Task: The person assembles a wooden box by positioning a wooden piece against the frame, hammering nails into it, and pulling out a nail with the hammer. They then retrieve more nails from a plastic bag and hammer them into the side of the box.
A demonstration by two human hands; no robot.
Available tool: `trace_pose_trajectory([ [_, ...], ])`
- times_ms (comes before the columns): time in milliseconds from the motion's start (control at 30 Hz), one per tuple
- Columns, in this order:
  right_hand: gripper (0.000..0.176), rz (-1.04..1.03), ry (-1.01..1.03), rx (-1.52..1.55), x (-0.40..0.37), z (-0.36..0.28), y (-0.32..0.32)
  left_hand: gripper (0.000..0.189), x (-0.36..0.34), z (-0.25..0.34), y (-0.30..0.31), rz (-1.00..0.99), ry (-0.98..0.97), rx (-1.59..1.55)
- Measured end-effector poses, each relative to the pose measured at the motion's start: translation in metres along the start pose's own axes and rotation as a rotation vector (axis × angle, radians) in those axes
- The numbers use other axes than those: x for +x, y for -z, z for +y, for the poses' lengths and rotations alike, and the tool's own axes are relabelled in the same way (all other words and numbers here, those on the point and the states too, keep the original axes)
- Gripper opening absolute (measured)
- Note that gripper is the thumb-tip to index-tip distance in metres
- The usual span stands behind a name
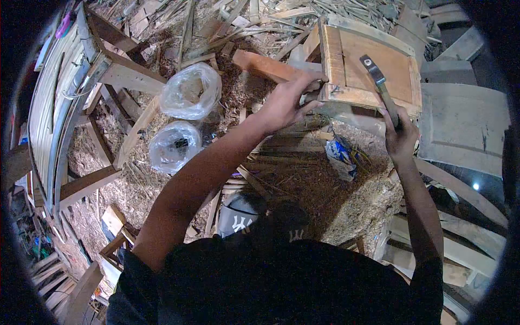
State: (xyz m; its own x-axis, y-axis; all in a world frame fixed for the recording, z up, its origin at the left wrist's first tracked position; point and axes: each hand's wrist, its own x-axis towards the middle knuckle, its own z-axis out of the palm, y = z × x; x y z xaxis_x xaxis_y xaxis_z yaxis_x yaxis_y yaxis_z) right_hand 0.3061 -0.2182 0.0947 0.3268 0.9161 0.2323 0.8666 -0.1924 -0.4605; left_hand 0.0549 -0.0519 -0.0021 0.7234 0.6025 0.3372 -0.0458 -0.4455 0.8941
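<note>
A hammer (pixel 383 89) with a dark metal head is in my right hand (pixel 402 132), whose fingers wrap round its handle. The hammer head is above a framed wooden panel (pixel 374 62), which has a reddish-brown middle and a paler frame. My left hand (pixel 292 97) is at the panel's near left corner, thumb and fingers around the corner's edge. Just beyond that hand lies a reddish wooden piece (pixel 265 66), its right end close to the panel. Whether a nail is at the corner is too small to tell.
Two clear plastic-wrapped rolls (pixel 190 91) lie on the shavings left of centre. A large curved wooden frame (pixel 70 103) stands at the left. A crumpled blue-and-white bag (pixel 341 157) lies below the panel. Grey boards (pixel 460 127) are at the right, scrap sticks (pixel 238 27) at the top.
</note>
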Motion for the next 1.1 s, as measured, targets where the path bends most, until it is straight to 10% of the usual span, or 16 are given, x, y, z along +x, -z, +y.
trace_pose_trajectory([
  [1100,0.027,-0.038,-0.027,-0.011,-0.0017,0.0069,-0.0007,0.063,-0.0024,0.0008,-0.0062,0.032,0.016,0.055],
])
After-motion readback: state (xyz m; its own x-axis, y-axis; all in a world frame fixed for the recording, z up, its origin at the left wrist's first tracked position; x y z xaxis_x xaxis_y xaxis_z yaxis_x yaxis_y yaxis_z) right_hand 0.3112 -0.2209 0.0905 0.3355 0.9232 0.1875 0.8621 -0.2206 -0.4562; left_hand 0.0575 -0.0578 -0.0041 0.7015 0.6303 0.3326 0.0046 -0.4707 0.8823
